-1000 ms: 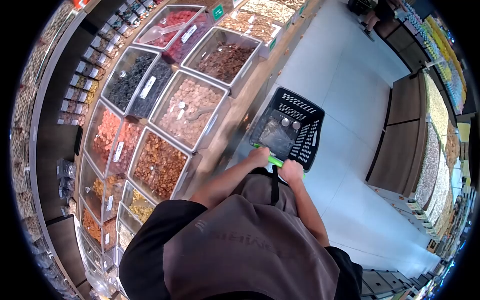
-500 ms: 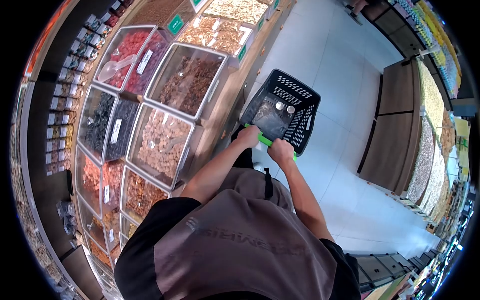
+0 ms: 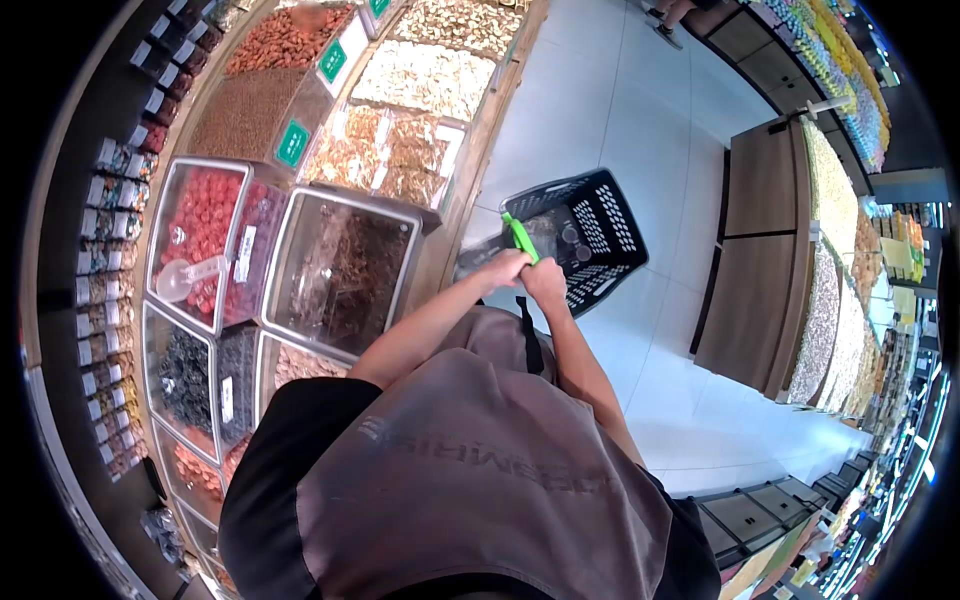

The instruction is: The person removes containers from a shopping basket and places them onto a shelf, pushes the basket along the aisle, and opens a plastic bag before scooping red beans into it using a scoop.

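A black shopping basket (image 3: 622, 215) with perforated walls stands in front of me, turned at an angle and leaning to the right. Its bright green handle (image 3: 519, 236) runs along the near left side. My left hand (image 3: 508, 267) is closed round the lower end of the handle. Close beside it, almost touching, my right hand (image 3: 543, 281) is closed there too. Inside the basket lie clear plastic packaging and a few round-topped containers (image 3: 572, 240), partly hidden by the walls.
To the left, lidded bins hold red dried fruit (image 3: 205, 205), dark dried fruit (image 3: 187, 370) and brown dried pieces (image 3: 345, 270). Open nut trays (image 3: 425, 80) continue ahead. A brown display cabinet (image 3: 755, 270) stands right of the tiled aisle (image 3: 650, 110). A person's leg (image 3: 668, 20) shows far ahead.
The bins have shifted backward past me as I move forward. The basket has swung round clockwise and its handle has turned steeper. My hands have come together on the handle.
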